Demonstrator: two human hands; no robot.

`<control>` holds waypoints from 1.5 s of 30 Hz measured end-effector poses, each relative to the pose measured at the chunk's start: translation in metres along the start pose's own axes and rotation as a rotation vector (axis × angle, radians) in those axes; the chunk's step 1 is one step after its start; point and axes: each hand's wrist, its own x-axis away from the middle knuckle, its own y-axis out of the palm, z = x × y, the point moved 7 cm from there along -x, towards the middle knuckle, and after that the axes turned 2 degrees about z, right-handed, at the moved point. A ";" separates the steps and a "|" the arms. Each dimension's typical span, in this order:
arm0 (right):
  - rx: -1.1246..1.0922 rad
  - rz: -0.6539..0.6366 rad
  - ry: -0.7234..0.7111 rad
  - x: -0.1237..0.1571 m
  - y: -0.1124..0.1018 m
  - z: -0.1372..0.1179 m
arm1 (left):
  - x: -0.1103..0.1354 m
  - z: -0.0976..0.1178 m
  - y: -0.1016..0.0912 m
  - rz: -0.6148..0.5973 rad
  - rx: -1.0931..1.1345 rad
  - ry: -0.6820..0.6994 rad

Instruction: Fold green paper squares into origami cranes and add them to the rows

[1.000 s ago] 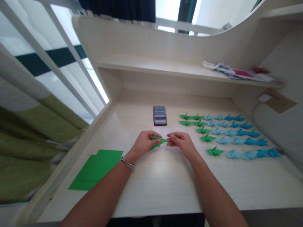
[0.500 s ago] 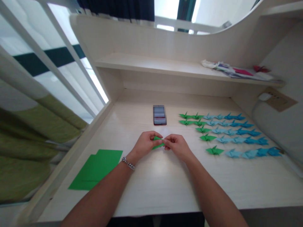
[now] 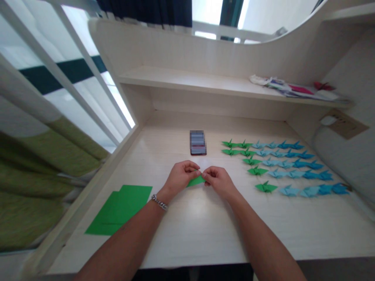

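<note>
Both my hands meet over the middle of the desk on a small folded green paper piece [image 3: 195, 181]. My left hand [image 3: 179, 176], with a metal bracelet at the wrist, pinches its left side with closed fingers. My right hand [image 3: 218, 180] pinches its right end, fingers curled. The paper is mostly hidden between the fingertips, so its exact shape is unclear.
Flat green paper sheets [image 3: 120, 208] lie at the front left. A phone [image 3: 197, 142] lies behind my hands. Rows of folded green cranes [image 3: 251, 160] and blue cranes [image 3: 295, 166] cover the right side. Papers [image 3: 288, 89] rest on the shelf.
My hands have closed in on each other, and the green piece looks shorter and more folded than a second ago. Everything else on the desk stays put.
</note>
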 end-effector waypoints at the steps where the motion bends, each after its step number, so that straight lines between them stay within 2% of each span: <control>1: 0.008 0.007 -0.003 0.000 0.000 0.000 | 0.000 0.000 -0.001 0.017 0.014 -0.007; 5: -0.006 0.008 -0.001 -0.001 -0.002 0.000 | -0.002 0.001 -0.005 0.076 0.065 0.003; 11: -0.037 0.045 0.008 -0.002 -0.009 0.002 | -0.004 0.000 -0.007 0.063 0.158 -0.011; 16: -0.042 0.047 0.001 -0.002 -0.010 -0.001 | -0.002 0.003 0.002 -0.025 -0.065 0.067; 22: -0.056 0.017 0.008 -0.001 -0.003 -0.001 | 0.001 0.006 0.005 -0.039 -0.184 0.163; 28: 0.088 0.070 -0.030 0.000 -0.003 -0.005 | 0.005 0.006 0.009 -0.070 -0.310 0.225; 36: 0.044 0.085 0.028 -0.001 -0.006 -0.004 | 0.003 0.005 0.007 -0.035 -0.226 0.173; 41: -0.069 0.013 0.126 -0.001 -0.006 0.004 | -0.004 0.003 -0.011 0.094 -0.113 0.105; 45: -0.090 -0.004 0.143 0.000 -0.014 0.005 | -0.007 0.000 -0.020 0.109 -0.085 0.071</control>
